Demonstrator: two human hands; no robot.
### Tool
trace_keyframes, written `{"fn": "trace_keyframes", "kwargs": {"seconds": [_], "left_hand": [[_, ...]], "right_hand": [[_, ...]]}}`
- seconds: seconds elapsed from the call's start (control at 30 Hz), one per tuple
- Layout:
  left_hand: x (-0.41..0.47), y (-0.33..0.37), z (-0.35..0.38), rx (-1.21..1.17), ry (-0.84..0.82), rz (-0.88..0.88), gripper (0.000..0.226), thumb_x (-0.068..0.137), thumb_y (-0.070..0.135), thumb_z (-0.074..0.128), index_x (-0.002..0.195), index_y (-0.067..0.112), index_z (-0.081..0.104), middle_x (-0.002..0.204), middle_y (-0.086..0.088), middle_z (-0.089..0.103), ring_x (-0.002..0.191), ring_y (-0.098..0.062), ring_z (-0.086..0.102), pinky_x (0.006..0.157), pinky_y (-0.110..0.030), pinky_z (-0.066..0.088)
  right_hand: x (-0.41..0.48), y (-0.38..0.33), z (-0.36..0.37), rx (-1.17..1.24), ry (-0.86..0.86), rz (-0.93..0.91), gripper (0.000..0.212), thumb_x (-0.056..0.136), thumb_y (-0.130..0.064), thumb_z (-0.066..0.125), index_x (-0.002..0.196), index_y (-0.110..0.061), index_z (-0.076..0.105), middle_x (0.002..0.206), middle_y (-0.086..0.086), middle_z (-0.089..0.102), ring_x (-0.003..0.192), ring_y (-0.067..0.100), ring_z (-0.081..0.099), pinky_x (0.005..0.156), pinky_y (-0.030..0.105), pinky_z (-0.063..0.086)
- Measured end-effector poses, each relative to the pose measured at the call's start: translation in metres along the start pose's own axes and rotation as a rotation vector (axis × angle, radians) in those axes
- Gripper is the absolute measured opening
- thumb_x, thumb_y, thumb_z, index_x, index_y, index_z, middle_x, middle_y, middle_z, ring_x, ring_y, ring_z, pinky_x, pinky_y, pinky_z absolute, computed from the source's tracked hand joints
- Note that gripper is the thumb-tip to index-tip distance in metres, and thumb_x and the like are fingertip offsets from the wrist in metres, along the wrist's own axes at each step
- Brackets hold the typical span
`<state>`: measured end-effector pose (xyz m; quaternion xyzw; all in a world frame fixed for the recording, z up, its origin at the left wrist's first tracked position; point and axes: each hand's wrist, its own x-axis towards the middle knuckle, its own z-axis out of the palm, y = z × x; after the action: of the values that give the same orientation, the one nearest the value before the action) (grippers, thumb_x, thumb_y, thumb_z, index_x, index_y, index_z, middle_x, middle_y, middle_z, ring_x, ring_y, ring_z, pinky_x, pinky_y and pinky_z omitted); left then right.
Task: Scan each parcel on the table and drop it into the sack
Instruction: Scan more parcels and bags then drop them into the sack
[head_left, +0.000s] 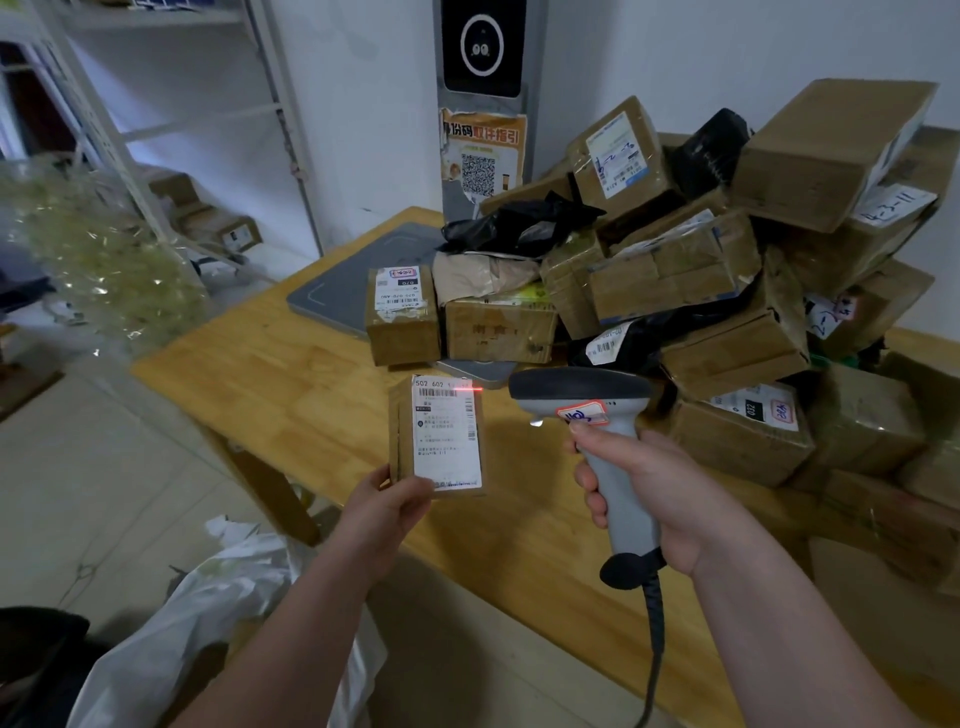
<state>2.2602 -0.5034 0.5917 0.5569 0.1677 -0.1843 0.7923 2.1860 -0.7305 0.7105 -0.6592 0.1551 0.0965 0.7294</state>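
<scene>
Left hand (387, 501): pinched bottom corner of small cardboard parcel (447, 441), upright over table (311, 374) edge, white sack (197, 613) below-left. Right hand (649, 493): clenched round barcode scanner (582, 395), red beam (467, 388) on label barcode. Mid-scan, seemingly; next likely needed swinging parcel down-left into sack. Parcel pile (701, 291) beyond.

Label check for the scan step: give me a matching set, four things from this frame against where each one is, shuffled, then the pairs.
Things:
1 small box
2 scanner
3 white sack
4 black bag

Places:
A gripped by the right hand
B down beside the table
C held in the left hand
D on the parcel pile

Pairs: 1-C, 2-A, 3-B, 4-D.
</scene>
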Motion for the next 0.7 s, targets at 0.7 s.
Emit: {"fn": "trace_keyframes", "kwargs": {"seconds": [0.7], "left_hand": [[-0.009, 0.024, -0.129, -0.079, 0.239, 0.059, 0.045, 0.083, -0.003, 0.065, 0.126, 0.002, 0.053, 0.111, -0.013, 0.07, 0.103, -0.025, 0.068, 0.086, -0.031, 0.054]], "right_hand": [[0.064, 0.008, 0.126, -0.113, -0.247, 0.107, 0.025, 0.09, -0.033, 0.065, 0.096, -0.009, 0.064, 0.06, 0.002, 0.053, 0.048, 0.013, 0.047, 0.047, 0.024, 0.041]]}}
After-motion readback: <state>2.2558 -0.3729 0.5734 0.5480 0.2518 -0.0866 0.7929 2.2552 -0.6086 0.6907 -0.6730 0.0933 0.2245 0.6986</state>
